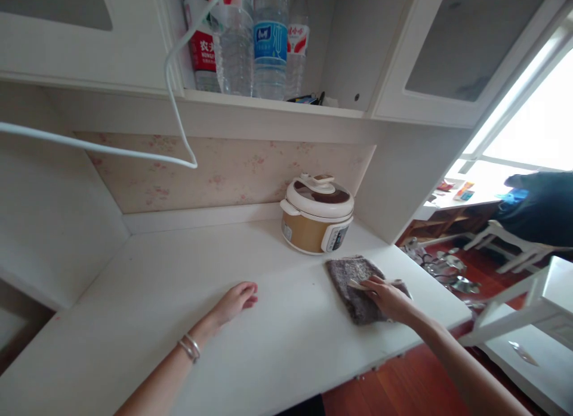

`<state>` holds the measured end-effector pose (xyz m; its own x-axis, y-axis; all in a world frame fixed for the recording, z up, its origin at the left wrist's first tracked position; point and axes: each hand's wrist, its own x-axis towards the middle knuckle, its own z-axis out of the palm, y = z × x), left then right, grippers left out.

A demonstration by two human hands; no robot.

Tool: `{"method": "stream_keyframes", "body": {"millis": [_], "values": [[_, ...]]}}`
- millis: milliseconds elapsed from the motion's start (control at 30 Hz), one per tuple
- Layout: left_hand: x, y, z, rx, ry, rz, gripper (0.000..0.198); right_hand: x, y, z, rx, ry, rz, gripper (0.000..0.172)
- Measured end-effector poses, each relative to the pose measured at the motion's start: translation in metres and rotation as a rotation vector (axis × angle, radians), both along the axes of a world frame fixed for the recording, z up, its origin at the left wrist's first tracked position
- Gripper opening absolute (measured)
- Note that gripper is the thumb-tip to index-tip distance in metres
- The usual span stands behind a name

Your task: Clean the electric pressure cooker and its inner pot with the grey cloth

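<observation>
On the right part of the white counter (277,320) lies a folded grey-brown fluffy cloth (353,305). My right hand (385,298) rests on this cloth, fingers pressed together and gripping its upper layer. A pale strip shows at the fingertips; I cannot tell if it is part of the cloth. My left hand (235,302), with bangles at the wrist, is over the middle of the counter. Its fingers are curled in, and nothing shows in them. Behind the cloth, near the back wall, stands a white and gold electric cooker (317,216) with its lid on.
Above, an open cabinet shelf (268,104) holds several plastic bottles (270,52). A white cable (172,99) hangs in front of it. Past the counter's right edge are a white stool (528,302), a chair (505,243) and metal pots (450,267) on the red floor.
</observation>
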<state>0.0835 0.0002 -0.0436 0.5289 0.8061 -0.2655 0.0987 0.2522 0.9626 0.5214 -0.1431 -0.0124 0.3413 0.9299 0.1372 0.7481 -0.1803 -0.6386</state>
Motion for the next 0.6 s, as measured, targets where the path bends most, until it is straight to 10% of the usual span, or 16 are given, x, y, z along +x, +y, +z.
{"method": "stream_keyframes", "body": {"millis": [267,600], "values": [[-0.022,-0.011,-0.007,-0.011,-0.118,0.175,0.033,-0.001,0.051,0.052,-0.107,-0.526,0.179,0.036],[-0.026,-0.022,-0.004,0.162,-0.067,0.260,0.040,-0.046,0.068,-0.009,0.009,-0.446,0.120,0.034]]}}
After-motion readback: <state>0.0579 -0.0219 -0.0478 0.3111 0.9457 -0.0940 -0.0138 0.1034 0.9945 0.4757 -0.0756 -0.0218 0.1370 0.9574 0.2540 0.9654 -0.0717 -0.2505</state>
